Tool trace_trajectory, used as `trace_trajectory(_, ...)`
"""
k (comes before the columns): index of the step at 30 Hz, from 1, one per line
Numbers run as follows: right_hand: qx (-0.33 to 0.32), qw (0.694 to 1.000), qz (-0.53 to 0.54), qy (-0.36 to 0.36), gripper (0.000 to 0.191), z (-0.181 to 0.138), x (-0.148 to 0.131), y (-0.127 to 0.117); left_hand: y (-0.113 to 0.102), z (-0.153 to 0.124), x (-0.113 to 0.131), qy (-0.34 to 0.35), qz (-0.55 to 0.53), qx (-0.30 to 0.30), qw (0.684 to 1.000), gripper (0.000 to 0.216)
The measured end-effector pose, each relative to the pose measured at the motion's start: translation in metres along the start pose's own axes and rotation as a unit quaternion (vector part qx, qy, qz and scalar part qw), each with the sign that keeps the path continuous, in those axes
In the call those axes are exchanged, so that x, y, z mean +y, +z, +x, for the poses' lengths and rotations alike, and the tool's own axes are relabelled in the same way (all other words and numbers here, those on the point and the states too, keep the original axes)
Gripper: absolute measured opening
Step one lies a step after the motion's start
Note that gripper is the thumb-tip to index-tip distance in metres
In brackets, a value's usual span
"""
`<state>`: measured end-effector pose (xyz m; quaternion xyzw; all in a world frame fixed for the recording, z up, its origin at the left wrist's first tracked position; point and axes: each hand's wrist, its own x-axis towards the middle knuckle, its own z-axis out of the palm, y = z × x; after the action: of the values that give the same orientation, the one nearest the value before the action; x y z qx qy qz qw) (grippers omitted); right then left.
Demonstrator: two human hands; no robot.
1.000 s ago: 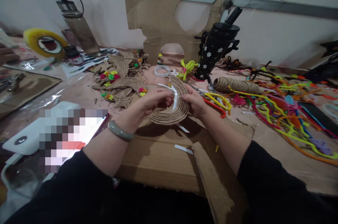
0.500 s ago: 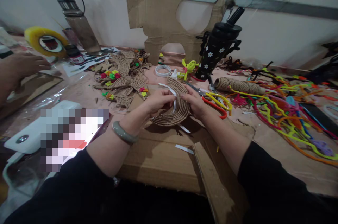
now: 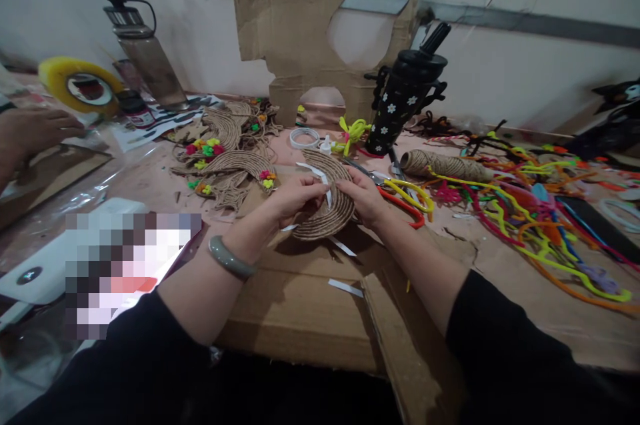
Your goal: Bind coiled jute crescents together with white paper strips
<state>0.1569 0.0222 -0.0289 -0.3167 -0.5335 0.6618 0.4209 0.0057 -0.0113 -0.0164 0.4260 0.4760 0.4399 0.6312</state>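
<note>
A brown crescent of coiled twine (image 3: 336,213) is held up over the cardboard in the middle of the head view. A thin white strip (image 3: 311,169) runs along its inner edge, and its loose end sticks out at the upper left. Thumb and fingers of my left hand (image 3: 299,199) are pinched at that inner edge, beside the strip; I cannot tell whether they grip the strip too. From the outer edge, my right hand (image 3: 367,197) grips the crescent, thumb on the twine face and the other fingers partly hidden behind.
Cardboard (image 3: 295,298) lies beneath, with a white strip piece (image 3: 345,288). Scissors (image 3: 410,195), a twine roll (image 3: 445,166) and coloured pipe cleaners (image 3: 555,245) are rightward. Decorated twine pieces (image 3: 233,165) lie leftward. A black tumbler (image 3: 400,105) stands behind. Another person's hand (image 3: 37,138) is far left.
The whole view has shifted slightly. My left fingers have moved a little along the crescent's inner edge, and a white end now shows below my left hand. Both hands keep their hold.
</note>
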Motion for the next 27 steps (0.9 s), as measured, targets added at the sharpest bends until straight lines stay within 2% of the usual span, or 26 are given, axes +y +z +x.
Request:
trace_trajectory(5, 0.006, 1.0, 0.019, 0.014, 0.032, 0.002, 0.001, -0.0012, 0.0004, 0.0001, -0.0003, 0.001, 0.036, -0.007, 0.999, 0.024)
trace_trajectory(20, 0.011, 1.0, -0.022, -0.018, 0.029, 0.0007, -0.0013, 0.0007, -0.0044, 0.0026, -0.0041, 0.007, 0.134, -0.057, 0.989, 0.02)
trace_trajectory(27, 0.009, 1.0, -0.017, -0.016, 0.031, 0.0014, -0.0004, -0.0003, -0.0013, -0.0001, -0.0029, 0.006, 0.137, -0.078, 0.987, 0.011)
